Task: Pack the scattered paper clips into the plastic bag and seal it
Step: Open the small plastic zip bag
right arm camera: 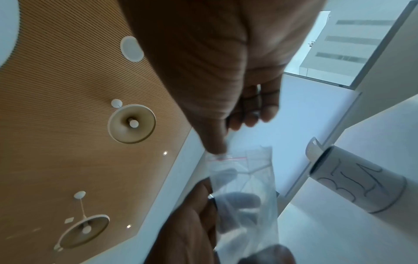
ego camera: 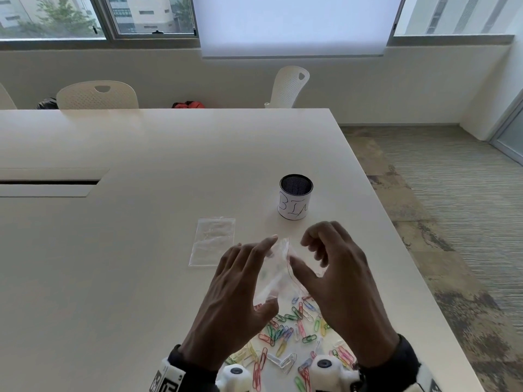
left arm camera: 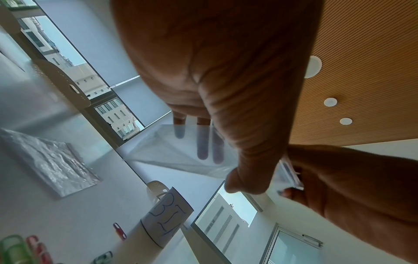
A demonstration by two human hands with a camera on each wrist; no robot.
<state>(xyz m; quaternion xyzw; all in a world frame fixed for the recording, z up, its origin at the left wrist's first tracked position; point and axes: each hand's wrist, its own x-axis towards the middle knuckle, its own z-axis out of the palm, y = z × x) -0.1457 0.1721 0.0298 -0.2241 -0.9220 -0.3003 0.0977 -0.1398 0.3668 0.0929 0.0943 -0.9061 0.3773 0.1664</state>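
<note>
A small clear plastic bag point(ego camera: 278, 268) with a red zip line hangs above the table between both hands. My left hand point(ego camera: 270, 271) holds its lower part, thumb on the near side and straight fingers behind the film, as the left wrist view shows through the bag point(left arm camera: 169, 151). My right hand point(ego camera: 298, 250) pinches the bag's mouth point(right arm camera: 226, 158) with thumb and forefinger at the red line. Several coloured paper clips point(ego camera: 288, 335) lie scattered on the white table point(ego camera: 141, 250) below the hands. I cannot tell whether any clips are inside the bag.
Spare clear bags point(ego camera: 212, 241) lie flat just left of the hands. A black mesh cup with a white label reading BIN point(ego camera: 295, 198) stands behind the hands. The table's right edge point(ego camera: 396, 250) is near. White chairs point(ego camera: 97, 96) stand beyond the far side.
</note>
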